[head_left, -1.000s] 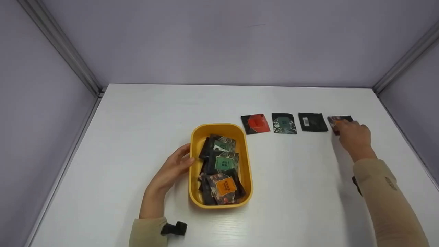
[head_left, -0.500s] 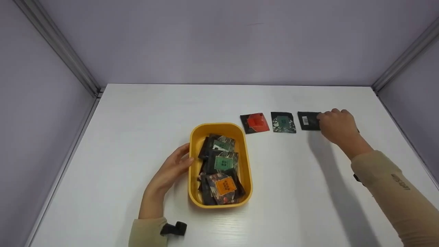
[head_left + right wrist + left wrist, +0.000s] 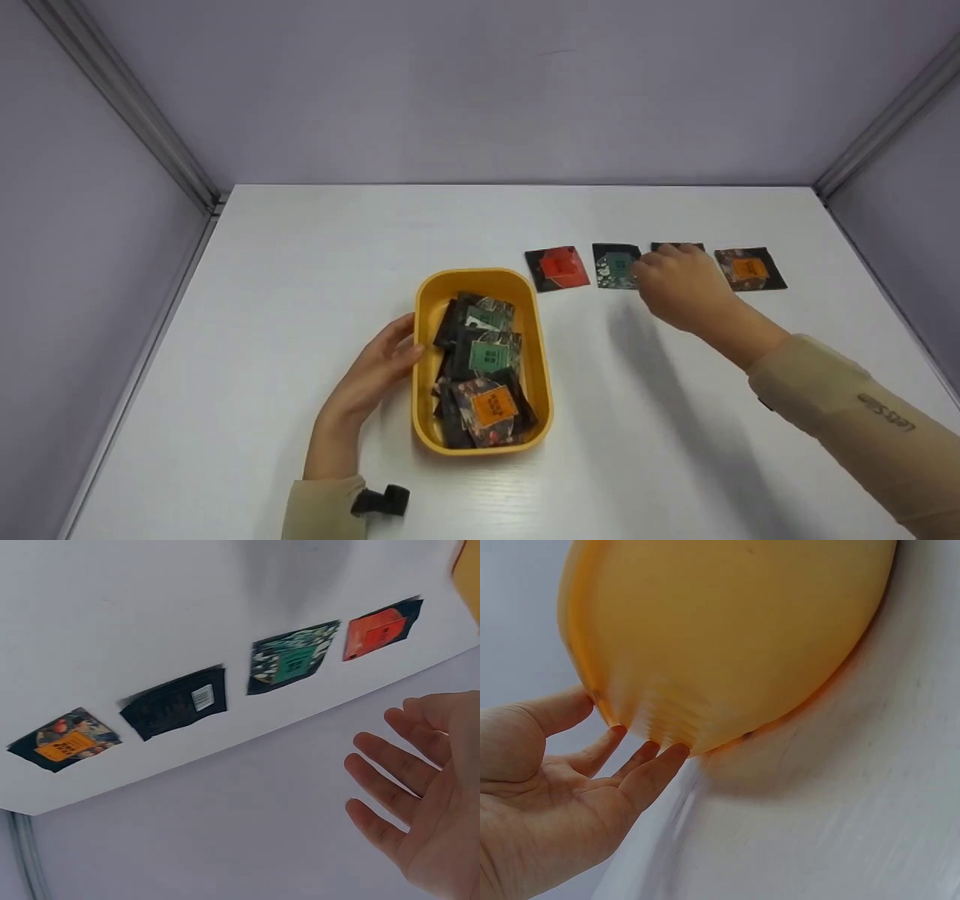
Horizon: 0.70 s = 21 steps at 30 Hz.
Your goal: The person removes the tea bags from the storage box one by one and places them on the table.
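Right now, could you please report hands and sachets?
Left hand touches yellow bin. Right hand empty, mostly hiding barcoded sachet from head view. Four sachets in row.

The yellow tub (image 3: pixel 480 451), loaded with packets (image 3: pixel 490 356), is held at its left rim by the left hand (image 3: pixel 375 371); on the white table (image 3: pixel 315 255), a red-labelled sachet (image 3: pixel 559 268), a green-labelled sachet (image 3: pixel 616 266), a dark sachet (image 3: pixel 678 244) and an orange-labelled sachet (image 3: pixel 750 268) are set in a row; the dark one is mostly masked by the right hand (image 3: pixel 681 289).

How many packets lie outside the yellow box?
4, left to right in head view: red packet, green packet, barcoded packet (partly hidden by right hand), orange packet.
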Each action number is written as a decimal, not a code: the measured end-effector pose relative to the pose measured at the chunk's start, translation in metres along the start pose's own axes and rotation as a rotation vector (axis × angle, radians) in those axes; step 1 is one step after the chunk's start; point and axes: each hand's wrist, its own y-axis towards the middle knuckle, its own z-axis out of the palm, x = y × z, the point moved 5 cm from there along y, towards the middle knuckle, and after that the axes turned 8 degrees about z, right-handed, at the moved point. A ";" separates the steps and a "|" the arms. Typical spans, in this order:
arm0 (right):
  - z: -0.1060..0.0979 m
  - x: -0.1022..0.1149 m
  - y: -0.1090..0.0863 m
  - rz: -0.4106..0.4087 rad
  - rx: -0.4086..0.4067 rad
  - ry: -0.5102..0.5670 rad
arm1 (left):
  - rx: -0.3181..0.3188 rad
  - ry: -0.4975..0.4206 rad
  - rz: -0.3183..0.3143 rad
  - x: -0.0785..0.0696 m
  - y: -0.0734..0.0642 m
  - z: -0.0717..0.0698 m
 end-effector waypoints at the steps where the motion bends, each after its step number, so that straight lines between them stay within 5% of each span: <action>1: -0.003 0.007 0.000 -0.021 -0.006 -0.011 | -0.001 0.000 -0.002 0.000 0.000 0.000; 8: -0.024 0.053 0.003 -0.120 0.044 -0.039 | 0.000 -0.003 -0.002 0.001 0.000 0.000; 21: -0.041 0.140 -0.009 -0.463 -0.045 -0.028 | 0.014 -0.012 0.013 0.000 0.000 0.000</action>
